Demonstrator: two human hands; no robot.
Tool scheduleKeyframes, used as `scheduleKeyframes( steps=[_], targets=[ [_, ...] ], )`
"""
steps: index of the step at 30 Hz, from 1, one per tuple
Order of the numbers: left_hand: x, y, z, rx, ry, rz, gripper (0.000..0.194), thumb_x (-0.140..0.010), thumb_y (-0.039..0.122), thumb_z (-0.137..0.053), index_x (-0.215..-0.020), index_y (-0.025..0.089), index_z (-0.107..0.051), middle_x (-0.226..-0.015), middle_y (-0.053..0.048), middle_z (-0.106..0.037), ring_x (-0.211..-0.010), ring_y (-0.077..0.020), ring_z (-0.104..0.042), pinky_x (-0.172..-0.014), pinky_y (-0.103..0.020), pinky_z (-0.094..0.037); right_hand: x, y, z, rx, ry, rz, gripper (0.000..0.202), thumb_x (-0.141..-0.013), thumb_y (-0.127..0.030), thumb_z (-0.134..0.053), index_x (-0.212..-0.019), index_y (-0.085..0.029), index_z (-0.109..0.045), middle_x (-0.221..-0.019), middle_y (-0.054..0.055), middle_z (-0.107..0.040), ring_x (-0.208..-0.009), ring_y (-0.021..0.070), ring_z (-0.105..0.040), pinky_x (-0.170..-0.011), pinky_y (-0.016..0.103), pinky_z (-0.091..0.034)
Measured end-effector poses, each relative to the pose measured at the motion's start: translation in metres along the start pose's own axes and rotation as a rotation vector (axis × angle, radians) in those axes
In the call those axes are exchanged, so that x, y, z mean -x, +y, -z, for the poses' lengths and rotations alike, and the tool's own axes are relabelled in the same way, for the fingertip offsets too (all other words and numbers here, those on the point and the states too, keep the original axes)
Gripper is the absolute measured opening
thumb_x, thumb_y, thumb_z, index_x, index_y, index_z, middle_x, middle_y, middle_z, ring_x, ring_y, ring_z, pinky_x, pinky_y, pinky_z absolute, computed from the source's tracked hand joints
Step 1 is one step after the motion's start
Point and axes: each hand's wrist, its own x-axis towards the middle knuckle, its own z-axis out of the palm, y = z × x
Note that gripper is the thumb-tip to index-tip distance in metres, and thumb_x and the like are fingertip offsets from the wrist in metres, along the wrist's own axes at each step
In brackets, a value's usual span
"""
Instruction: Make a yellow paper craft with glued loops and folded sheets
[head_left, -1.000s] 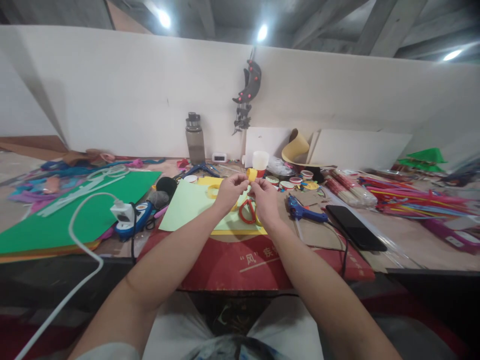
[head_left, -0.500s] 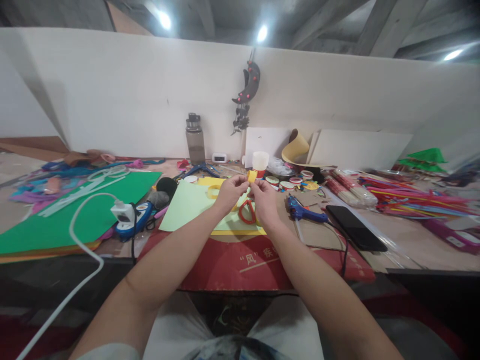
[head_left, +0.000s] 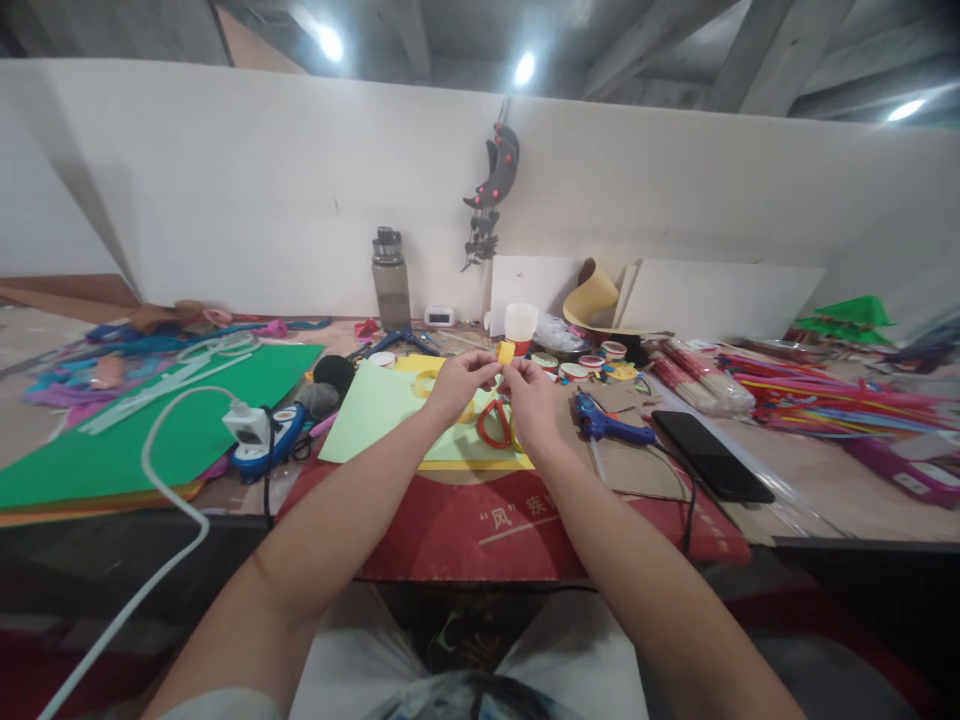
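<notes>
A small yellow paper piece (head_left: 505, 351) is pinched between the fingertips of the left hand (head_left: 459, 385) and the right hand (head_left: 529, 395), both closed on it, above the middle of the table (head_left: 817, 480). It seems to be shaped or folded; a fine, steady grip is needed next. Red-handled scissors (head_left: 493, 424) lie below on smooth, flat pale green paper (head_left: 375, 410)

A cluttered worktable (head_left: 810, 480) bears green foam sheets (head_left: 150, 420), a glue gun (head_left: 607, 422) and a phone (head_left: 712, 455).
</notes>
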Motion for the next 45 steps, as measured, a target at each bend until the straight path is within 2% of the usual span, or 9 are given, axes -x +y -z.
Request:
scheduleKeyframes(
  steps=[5,16,45],
  targets=[
    [-0.0010,-0.0013,0.0007,-0.042,0.039,-0.017,0.021,-0.066,0.032,-0.074,-0.072,0.015,-0.064,-0.060,0.002,-0.056,-0.055,-0.0085,-0.048,-0.057,-0.024,-0.039,0.0001,0.0028,0.0000,0.057,0.011,0.016,0.020,-0.074,-0.039,-0.061,-0.076,-0.021,-0.052,-0.067,-0.005,-0.053,-0.061,0.0103,-0.048,-0.061,0.025,-0.044],
    [-0.0015,-0.0018,0.0017,-0.049,0.009,-0.006,0.020,-0.068,0.032,-0.070,-0.072,0.014,-0.062,-0.057,0.002,-0.056,-0.054,-0.0083,-0.048,-0.057,-0.023,-0.039,0.0040,-0.0031,-0.0024,-0.028,0.006,0.013,0.014,-0.072,-0.031,-0.063,-0.074,-0.021,-0.053,-0.067,-0.005,-0.052,-0.060,0.0100,-0.048,-0.061,0.025,-0.042],
    [-0.0016,-0.0051,0.0009,-0.046,0.019,-0.012,0.019,-0.068,0.031,-0.069,-0.076,0.014,-0.064,-0.058,0.003,-0.056,-0.052,-0.0079,-0.049,-0.054,-0.023,-0.040,0.0012,0.0046,-0.0025,-0.065,-0.001,-0.023,0.015,-0.071,-0.032,-0.063,-0.075,-0.021,-0.054,-0.069,-0.005,-0.054,-0.060,0.0101,-0.051,-0.061,0.025,-0.043]
  ],
)
